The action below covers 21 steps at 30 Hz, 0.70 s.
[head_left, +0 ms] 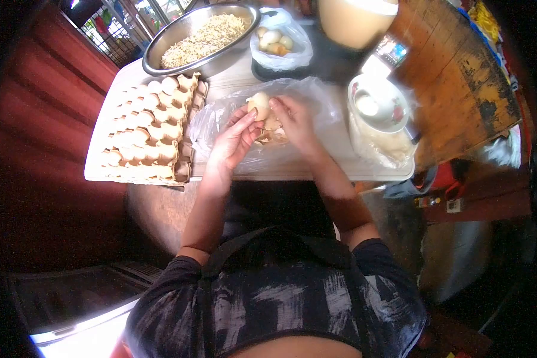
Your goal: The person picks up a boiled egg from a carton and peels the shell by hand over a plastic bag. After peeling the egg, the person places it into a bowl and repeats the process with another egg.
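Note:
A pale egg (258, 105) is held up over the middle of the table. My left hand (235, 140) grips it from the left, with the thumb across its lower side. On the other side, the bent fingers of my right hand (296, 121) press against the egg near its top right. Whether a bit of shell is between those fingers I cannot make out. Below both hands, broken eggshell pieces (272, 135) lie on a clear plastic bag (221, 112) spread over the table.
Stacked cardboard egg trays (172, 149) with several eggs stand at the left. Behind are a metal basin (151, 61) of shredded brownish material and a white bag (297, 52) of eggs. At the right, a flowered bowl (394, 112) with something white sits on a plastic bag (379, 146).

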Available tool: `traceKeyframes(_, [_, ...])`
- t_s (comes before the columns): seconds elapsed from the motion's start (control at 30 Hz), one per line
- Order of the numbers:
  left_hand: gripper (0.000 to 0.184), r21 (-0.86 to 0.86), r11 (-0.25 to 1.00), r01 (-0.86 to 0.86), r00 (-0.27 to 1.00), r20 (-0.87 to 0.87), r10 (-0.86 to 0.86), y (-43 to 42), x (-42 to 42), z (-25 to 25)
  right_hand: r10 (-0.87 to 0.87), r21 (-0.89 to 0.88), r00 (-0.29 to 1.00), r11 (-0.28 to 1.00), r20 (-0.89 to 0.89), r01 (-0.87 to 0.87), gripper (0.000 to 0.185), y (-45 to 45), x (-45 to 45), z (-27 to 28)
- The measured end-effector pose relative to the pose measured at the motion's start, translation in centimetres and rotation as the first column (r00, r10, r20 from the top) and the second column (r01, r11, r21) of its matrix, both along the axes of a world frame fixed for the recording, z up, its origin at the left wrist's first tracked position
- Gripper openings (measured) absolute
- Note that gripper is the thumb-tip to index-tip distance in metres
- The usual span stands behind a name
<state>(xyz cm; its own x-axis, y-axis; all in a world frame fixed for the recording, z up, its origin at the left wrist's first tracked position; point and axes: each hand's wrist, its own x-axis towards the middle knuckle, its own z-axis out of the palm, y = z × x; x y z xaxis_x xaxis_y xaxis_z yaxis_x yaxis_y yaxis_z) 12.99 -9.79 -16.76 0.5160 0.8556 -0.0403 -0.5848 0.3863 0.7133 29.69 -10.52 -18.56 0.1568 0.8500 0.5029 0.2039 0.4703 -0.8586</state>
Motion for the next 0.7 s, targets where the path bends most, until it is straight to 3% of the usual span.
traceKeyframes(0.03, [0.027,0.001,1.0,0.0,1.0,0.0,0.0,-0.1,0.1,0.1,0.0,0.001,1.0,1.0,0.0,0.0,0.021,0.1,-0.1,-0.1])
traceKeyframes(0.1, [0.026,-0.027,0.998,-0.06,0.996,-0.062,0.059,-0.2,0.3,0.1,0.081,0.014,0.97,0.997,-0.228,-0.08,0.019,0.5,-0.2,-0.4])
traceKeyframes(0.23, [0.025,0.002,0.998,-0.069,0.996,-0.063,0.069,-0.6,0.7,0.4,0.094,0.038,0.945,0.995,-0.313,-0.087,0.018,0.8,0.3,-0.7])
traceKeyframes(0.3, [0.024,0.043,0.994,-0.105,0.983,-0.148,0.11,-0.9,0.8,0.6,-0.003,0.071,0.996,0.997,-0.09,0.009,0.015,0.9,0.4,-0.9])
traceKeyframes(0.33, [0.024,0.045,0.993,-0.106,0.983,-0.148,0.111,-0.8,0.7,0.6,-0.002,0.072,0.996,0.997,-0.09,0.009,0.015,0.6,0.3,-0.6])
traceKeyframes(0.4, [0.026,0.031,0.991,-0.129,0.978,-0.16,0.132,-0.9,0.7,0.6,-0.298,0.365,0.935,0.906,0.194,0.213,0.009,-0.4,0.0,0.3])
traceKeyframes(0.5, [0.035,0.017,0.996,-0.091,0.983,-0.161,0.092,-1.1,0.4,1.2,-0.363,0.511,0.877,0.844,0.316,0.164,0.006,-1.3,-0.4,1.8])
traceKeyframes(0.63, [0.039,0.058,0.99,-0.125,0.952,-0.273,0.137,-1.1,0.5,1.1,-0.352,0.529,0.875,0.838,0.332,0.137,0.008,-1.3,-0.6,1.7])
traceKeyframes(0.7, [0.041,0.074,0.99,-0.119,0.941,-0.31,0.136,-1.2,0.5,1.3,-0.298,0.446,0.926,0.878,0.231,0.171,0.008,-1.4,-0.6,1.7])
